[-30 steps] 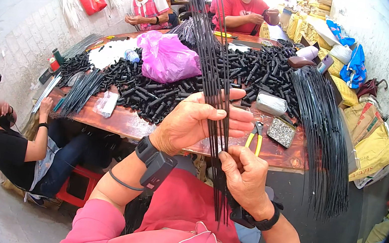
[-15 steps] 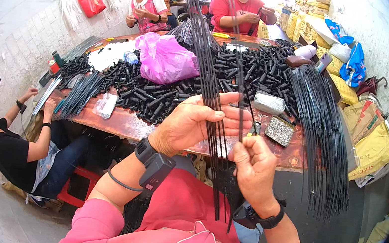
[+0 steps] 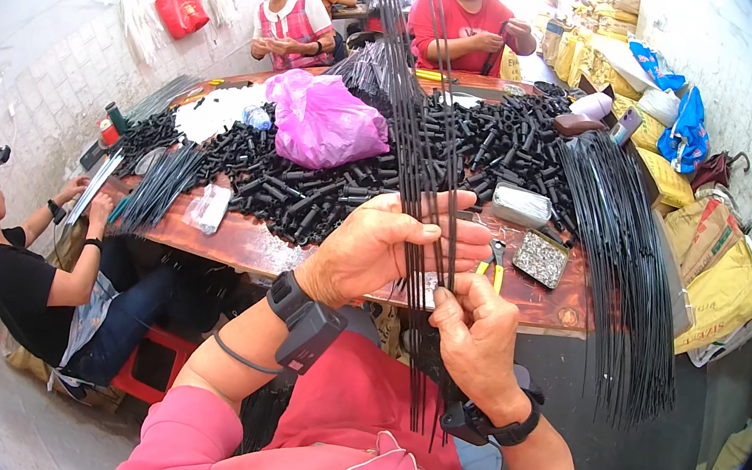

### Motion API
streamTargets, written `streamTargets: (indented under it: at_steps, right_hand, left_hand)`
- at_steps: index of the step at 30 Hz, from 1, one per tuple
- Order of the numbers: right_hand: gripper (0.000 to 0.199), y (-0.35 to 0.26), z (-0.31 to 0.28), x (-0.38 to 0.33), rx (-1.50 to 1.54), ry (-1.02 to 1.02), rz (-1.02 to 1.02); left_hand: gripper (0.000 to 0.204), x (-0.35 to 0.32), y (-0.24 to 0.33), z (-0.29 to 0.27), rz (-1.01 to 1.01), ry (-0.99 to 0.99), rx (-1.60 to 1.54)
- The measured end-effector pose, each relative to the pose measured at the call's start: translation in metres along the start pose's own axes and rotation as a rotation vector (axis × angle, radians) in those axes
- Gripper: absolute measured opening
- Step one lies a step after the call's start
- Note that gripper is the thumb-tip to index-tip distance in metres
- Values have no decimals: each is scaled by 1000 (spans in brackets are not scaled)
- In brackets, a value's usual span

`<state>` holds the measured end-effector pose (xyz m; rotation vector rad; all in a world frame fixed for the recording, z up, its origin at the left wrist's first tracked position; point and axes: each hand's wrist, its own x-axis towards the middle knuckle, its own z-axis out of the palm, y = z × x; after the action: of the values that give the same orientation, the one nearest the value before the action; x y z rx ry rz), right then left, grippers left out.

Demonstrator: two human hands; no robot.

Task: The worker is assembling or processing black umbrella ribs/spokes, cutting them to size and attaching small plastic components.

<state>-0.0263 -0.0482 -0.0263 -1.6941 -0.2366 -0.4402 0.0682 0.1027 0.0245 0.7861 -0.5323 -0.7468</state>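
My left hand [image 3: 383, 241] is palm up, its thumb closed over a bundle of long thin black rods [image 3: 404, 123] and its fingers stretched out beneath them. The rods stand steeply in front of me, their lower ends hanging over my lap. Just right of the bundle, my right hand [image 3: 478, 333] is closed, thumb against forefinger, on a thin black rod [image 3: 452, 164] that crosses the left fingers. How many rods the right hand pinches is hard to make out. Pliers with yellow handles [image 3: 498, 271] lie on the table beyond the right hand.
Heaped black tubular parts [image 3: 303, 200] cover the wooden table [image 3: 238, 248], with a pink plastic bag [image 3: 330, 121] on top. A tray of small metal parts [image 3: 540, 260] and a clear container [image 3: 521, 205] sit nearby. More black rods [image 3: 618, 271] overhang the right edge. Several people work around.
My right hand has shifted left with its rod, bringing it closer to the bundle over the left fingers. The pliers show more fully now. The view has shifted slightly.
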Motion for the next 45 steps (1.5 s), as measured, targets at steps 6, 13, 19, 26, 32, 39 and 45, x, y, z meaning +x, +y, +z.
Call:
streamTargets:
  at_steps: [6, 13, 19, 26, 32, 39, 45]
  right_hand:
    - [7, 3, -11, 9, 53, 66, -15]
    - [10, 0, 1, -8, 72, -147, 23]
    - [25, 17, 8, -14, 199, -340, 58]
    - [24, 19, 12, -22, 419, -536, 263]
    - [18, 7, 10, -11, 66, -772, 168]
    - [18, 18, 18, 42, 60, -620, 302]
    - [19, 67, 24, 97, -11, -416, 124]
  left_hand:
    - [62, -3, 1, -1, 22, -14, -5]
    - [67, -7, 0, 4, -50, -87, 8]
    - [72, -9, 11, 5, -7, -56, 65]
    - [56, -13, 15, 5, -25, -20, 45]
    - [49, -28, 28, 9, -6, -43, 261]
    - [49, 24, 49, -47, -3, -92, 265]
    - [55, 83, 69, -85, 5, -152, 381]
